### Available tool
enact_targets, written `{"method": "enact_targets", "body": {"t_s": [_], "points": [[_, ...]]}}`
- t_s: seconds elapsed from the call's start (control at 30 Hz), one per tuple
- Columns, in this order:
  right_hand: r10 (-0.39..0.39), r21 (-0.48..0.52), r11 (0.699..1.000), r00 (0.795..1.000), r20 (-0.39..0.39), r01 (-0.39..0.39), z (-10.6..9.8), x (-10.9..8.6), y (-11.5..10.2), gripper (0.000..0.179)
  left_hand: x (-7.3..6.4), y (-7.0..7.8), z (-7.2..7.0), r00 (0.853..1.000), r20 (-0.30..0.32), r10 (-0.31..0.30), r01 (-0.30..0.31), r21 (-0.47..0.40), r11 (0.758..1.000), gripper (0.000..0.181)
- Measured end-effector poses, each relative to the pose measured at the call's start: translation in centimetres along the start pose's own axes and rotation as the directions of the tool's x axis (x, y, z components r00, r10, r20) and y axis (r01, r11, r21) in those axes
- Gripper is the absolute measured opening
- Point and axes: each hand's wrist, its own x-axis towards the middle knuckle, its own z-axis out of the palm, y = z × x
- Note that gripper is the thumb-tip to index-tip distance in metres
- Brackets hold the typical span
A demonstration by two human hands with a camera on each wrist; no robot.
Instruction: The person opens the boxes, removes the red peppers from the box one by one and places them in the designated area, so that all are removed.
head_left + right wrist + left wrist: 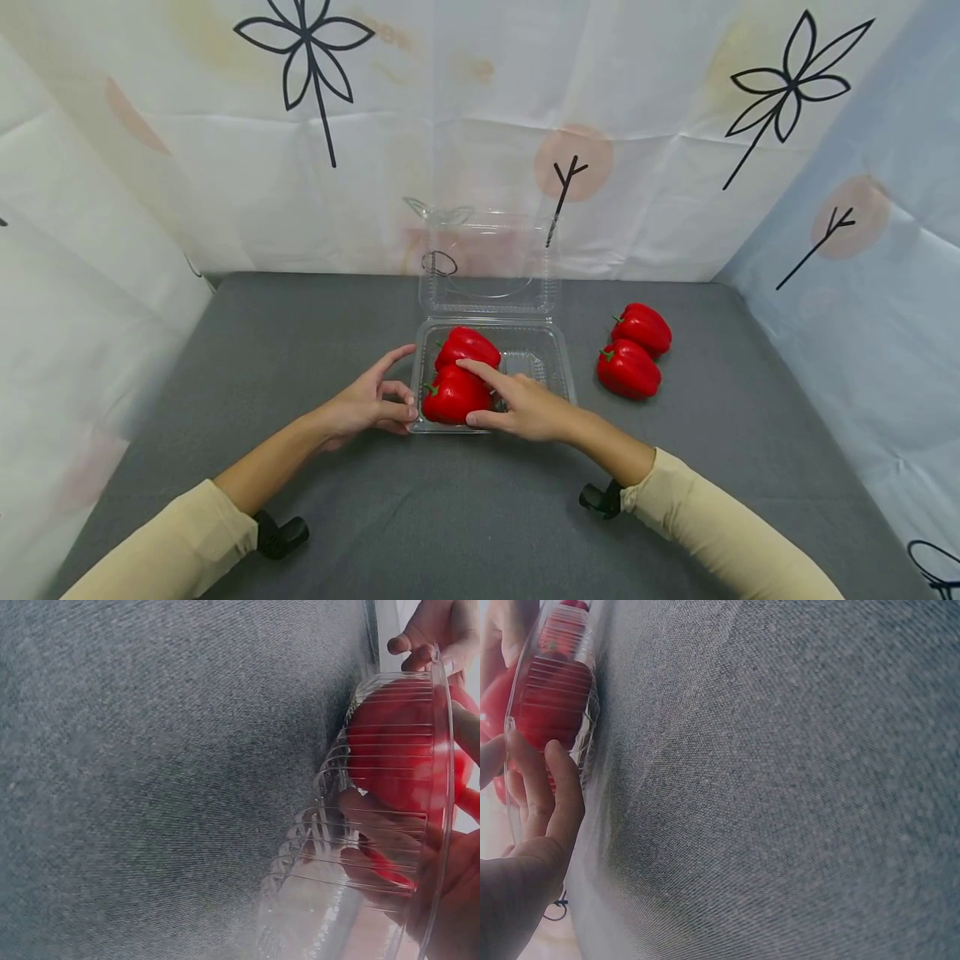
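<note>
A clear plastic clamshell container [564,367] lies on the grey cloth, its lid [487,292] raised at the back. Two red bell peppers sit in its left half, a nearer one [452,397] and a farther one [468,343]. My left hand [370,403] pinches the container's left rim; in the left wrist view the thumb is on one side of the rim and fingers on the other. Reaching in from the right, my right hand [531,408] holds the nearer pepper between thumb and fingers. Through the clear wall, the right wrist view shows some fingers [382,825] low beside that pepper [394,742].
Two more red bell peppers, one [641,328] behind the other [628,369], lie on the grey cloth [495,517] right of the container. A printed white curtain [652,208] rises behind the table, with hanging cloth at both sides.
</note>
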Motion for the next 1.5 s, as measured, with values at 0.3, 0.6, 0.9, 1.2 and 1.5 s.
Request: {"method": "enact_targets", "body": {"t_s": [0.3,0.6,0.9,1.2,1.5], "points": [[-0.021,-0.004,1.000,1.000,0.013,0.021,-0.2,0.1,0.1,0.072,-0.1,0.1,0.2,1.000,-0.008,-0.006,0.006,-0.007,1.000,0.095],[-0.050,0.033,0.998,0.999,0.021,0.050,-0.4,0.0,0.3,0.073,-0.2,0.1,0.3,1.000,-0.013,-0.003,0.003,-0.010,1.000,0.095],[-0.030,0.136,0.990,1.000,-0.007,0.031,-1.6,-0.7,-0.1,0.072,-0.2,0.2,0.4,1.000,-0.010,0.000,0.000,-0.016,1.000,0.096],[-0.062,0.143,0.988,0.998,-0.026,0.065,-3.1,-2.2,-0.4,0.073,-0.1,0.2,0.4,1.000,-0.010,0.008,-0.008,-0.017,1.000,0.096],[-0.032,0.109,0.993,0.997,-0.075,0.041,-5.4,-4.8,-0.3,0.075,-0.1,0.2,0.3,1.000,-0.019,-0.003,0.003,-0.012,1.000,0.097]]}}
